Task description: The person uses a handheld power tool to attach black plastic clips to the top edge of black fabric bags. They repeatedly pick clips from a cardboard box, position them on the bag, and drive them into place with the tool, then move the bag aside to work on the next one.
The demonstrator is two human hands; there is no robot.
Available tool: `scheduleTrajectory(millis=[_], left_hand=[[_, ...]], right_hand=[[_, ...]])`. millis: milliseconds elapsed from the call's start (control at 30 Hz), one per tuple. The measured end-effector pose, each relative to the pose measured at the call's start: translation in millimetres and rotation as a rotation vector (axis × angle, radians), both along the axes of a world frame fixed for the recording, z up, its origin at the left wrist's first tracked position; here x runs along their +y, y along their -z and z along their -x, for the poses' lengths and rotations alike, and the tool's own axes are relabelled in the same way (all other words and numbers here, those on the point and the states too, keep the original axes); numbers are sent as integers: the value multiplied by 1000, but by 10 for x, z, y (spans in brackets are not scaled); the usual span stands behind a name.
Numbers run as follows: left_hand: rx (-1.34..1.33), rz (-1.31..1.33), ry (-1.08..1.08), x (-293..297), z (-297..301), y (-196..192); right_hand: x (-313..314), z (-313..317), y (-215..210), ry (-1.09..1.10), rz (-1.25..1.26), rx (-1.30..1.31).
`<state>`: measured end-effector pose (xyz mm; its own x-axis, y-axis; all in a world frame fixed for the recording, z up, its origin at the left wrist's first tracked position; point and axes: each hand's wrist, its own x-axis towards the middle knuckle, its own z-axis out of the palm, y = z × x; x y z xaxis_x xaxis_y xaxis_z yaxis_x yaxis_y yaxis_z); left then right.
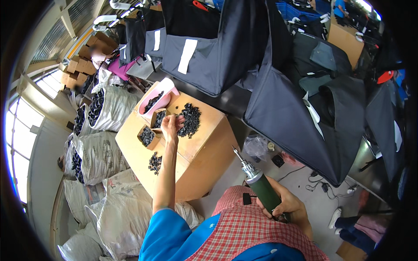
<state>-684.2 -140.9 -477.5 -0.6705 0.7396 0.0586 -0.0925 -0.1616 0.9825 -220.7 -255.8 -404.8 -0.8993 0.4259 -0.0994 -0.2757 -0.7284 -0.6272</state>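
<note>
The right grip [291, 205] clasped a power screwdriver [264, 191]; the left grip [171, 126], closure unclear, seemingly sorted small black parts [190, 118], next needing a pinch.

the carton [212, 163] stands ahead of the person, left of centre. on its top, the tub [166, 99] occupies the far left, with small parts [153, 102] inside. two small boxes [153, 147], each containing parts, lie nearer than the tub. the main pile [190, 118] lies right of the boxes; the lesser pile [155, 162] lies on their near side. the left hand [173, 126] is positioned between the boxes and the main pile. the right hand [289, 203] holds the screwdriver [264, 191] right of the carton. sacks [102, 154] are stacked left of the carton. the workbench [223, 103], carrying fabric pieces [191, 52], runs behind it. the plastic bag [255, 146] lies right of the carton.
</note>
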Motion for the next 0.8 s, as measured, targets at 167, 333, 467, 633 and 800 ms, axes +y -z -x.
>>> scheduleTrajectory(millis=[167,333,467,633,800], left_hand=[[106,-168,519,-389,-1590,-1177],[260,-224,604,-481,-1907,-1424],[404,-257,587,-484,-2016,-1475],[546,-312,592,-430,-2083,-1463],[646,-381,588,-357,-2165,-1600]], right_hand=[[136,90,-208,-17,-19,15],[167,130,-260,48,-115,19],[173,98,-262,103,-149,-3],[191,-18,-329,106,-144,-59],[185,-71,-419,173,-221,-131]])
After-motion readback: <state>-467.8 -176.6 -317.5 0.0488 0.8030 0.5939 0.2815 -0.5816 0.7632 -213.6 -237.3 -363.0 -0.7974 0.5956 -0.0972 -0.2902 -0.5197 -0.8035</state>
